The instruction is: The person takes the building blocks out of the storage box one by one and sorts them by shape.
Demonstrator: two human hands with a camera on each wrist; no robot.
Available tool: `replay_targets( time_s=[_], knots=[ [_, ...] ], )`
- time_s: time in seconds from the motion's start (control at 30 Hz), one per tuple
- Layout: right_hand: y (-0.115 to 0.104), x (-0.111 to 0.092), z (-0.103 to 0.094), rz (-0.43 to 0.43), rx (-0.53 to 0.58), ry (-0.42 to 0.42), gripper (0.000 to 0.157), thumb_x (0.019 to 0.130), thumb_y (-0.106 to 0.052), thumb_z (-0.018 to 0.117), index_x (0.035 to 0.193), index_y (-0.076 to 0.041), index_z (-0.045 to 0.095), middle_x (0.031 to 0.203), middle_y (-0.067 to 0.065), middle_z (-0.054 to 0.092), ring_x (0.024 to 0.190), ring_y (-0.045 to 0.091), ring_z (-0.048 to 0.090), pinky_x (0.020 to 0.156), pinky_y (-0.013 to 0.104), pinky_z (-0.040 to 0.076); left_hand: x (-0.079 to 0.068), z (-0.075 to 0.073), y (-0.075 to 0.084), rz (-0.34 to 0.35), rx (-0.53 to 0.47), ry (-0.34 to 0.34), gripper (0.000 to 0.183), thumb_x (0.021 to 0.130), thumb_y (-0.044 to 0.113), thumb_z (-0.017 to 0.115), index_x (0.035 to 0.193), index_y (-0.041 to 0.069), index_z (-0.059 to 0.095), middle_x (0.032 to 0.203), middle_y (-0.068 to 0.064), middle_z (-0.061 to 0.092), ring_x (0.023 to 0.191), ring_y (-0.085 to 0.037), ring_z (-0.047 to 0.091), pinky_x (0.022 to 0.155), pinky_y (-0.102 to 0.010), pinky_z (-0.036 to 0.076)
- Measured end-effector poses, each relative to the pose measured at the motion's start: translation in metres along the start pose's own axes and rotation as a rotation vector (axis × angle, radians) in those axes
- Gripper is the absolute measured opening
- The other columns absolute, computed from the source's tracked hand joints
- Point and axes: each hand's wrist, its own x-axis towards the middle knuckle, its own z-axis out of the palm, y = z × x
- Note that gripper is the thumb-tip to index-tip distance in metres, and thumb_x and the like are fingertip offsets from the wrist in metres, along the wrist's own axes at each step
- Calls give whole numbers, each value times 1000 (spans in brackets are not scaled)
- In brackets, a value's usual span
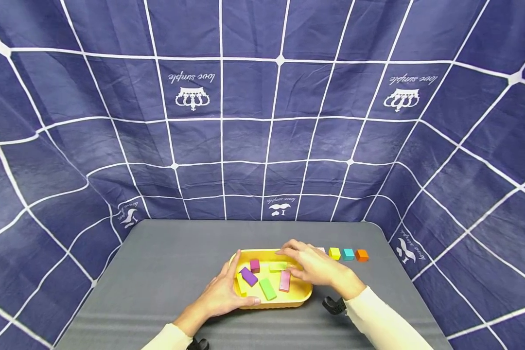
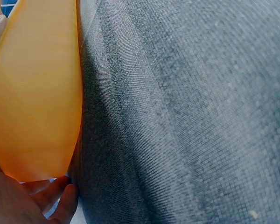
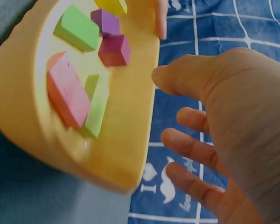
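Observation:
A yellow plastic tub [image 1: 284,305] stands on the grey tabletop. My left hand [image 1: 220,294] grips its left end, thumb along the near wall and fingers round the far side; the left wrist view shows fingertips [image 2: 67,198] beneath that end. Inside lie a magenta cube [image 1: 254,265], a purple block [image 1: 249,276], a yellow block [image 1: 241,286], a green block [image 1: 268,289], a pink block [image 1: 285,281] and a lime block [image 1: 278,266]. My right hand [image 1: 310,265] hovers over the tub's right end, holding nothing, its fingers spread and slightly bent in the right wrist view.
Behind the right hand, small cubes line the table: a pale one [image 1: 321,250] partly hidden, then yellow [image 1: 334,253], teal [image 1: 348,254] and orange [image 1: 361,255]. A blue curtain [image 1: 245,141] with white lines encloses the grey table [image 1: 170,262] at the back and sides.

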Motion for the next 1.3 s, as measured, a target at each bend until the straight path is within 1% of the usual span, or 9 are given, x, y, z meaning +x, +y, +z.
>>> replay_targets(
  time_s=[0.13, 0.37, 0.6, 0.73, 0.87, 1.0, 1.1, 1.2, 1.3],
  knots=[
    [-4, 14, 5, -52, 35, -54, 50, 107, -18, 85, 155, -16, 73, 149, 6, 69, 122, 26, 79, 108, 47, 67, 1, 0, -1, -4, -5, -3, 153, 73, 78, 101, 190, 27, 16, 182, -17, 46, 140, -46, 70, 114, -77, 55],
    [-11, 36, 18, -78, 67, -141, 49, 109, -19, 83, 157, -13, 72, 153, 4, 68, 131, 24, 78, 116, 43, 64, -1, 0, -1, -6, 4, -5, 154, 72, 79, 101, 190, 27, 16, 180, -16, 48, 136, -46, 70, 112, -75, 56],
    [-17, 54, 30, -65, 42, -205, 51, 108, -24, 84, 158, -24, 73, 151, -4, 69, 126, 17, 77, 110, 39, 66, -2, 0, -2, -7, -1, -6, 154, 73, 79, 101, 190, 28, 14, 177, -18, 50, 136, -46, 72, 114, -77, 55],
    [-18, 64, 36, -115, 33, -215, 51, 107, -21, 85, 157, -21, 74, 147, -3, 70, 122, 15, 76, 110, 34, 65, -1, 1, -3, -5, -1, -10, 154, 73, 80, 99, 190, 29, 14, 178, -17, 50, 136, -46, 72, 117, -78, 52],
    [-19, 72, 41, -161, 36, -246, 51, 108, -18, 83, 158, -15, 72, 154, -1, 71, 135, 13, 74, 121, 31, 59, -1, 2, -4, 0, -3, -13, 153, 73, 81, 99, 190, 30, 14, 179, -17, 49, 137, -46, 72, 117, -79, 52],
    [-20, 77, 46, -153, 32, -286, 51, 110, -19, 82, 160, -16, 71, 159, 0, 69, 143, 12, 70, 127, 30, 54, -2, 1, -3, 1, -3, -14, 153, 73, 80, 100, 190, 31, 13, 179, -18, 49, 136, -47, 72, 113, -78, 54],
    [-20, 79, 48, -138, 18, -287, 48, 110, -21, 83, 157, -17, 74, 153, 0, 70, 137, 12, 72, 123, 28, 56, -2, 1, -2, -6, -1, -13, 153, 73, 79, 100, 190, 31, 13, 178, -17, 49, 135, -46, 72, 112, -78, 55],
    [-19, 80, 49, -137, -3, -273, 44, 108, -20, 85, 151, -17, 78, 145, 0, 71, 123, 9, 73, 114, 24, 60, -2, 1, -2, -10, -1, -12, 153, 73, 79, 101, 190, 31, 13, 179, -17, 49, 135, -46, 72, 115, -79, 52],
    [-18, 81, 51, -134, -3, -265, 39, 106, -17, 88, 144, -17, 82, 136, 0, 71, 110, 6, 69, 104, 21, 60, -2, 0, -2, -11, -2, -10, 153, 73, 79, 101, 190, 30, 14, 178, -17, 49, 135, -46, 72, 116, -80, 52]
  ],
)
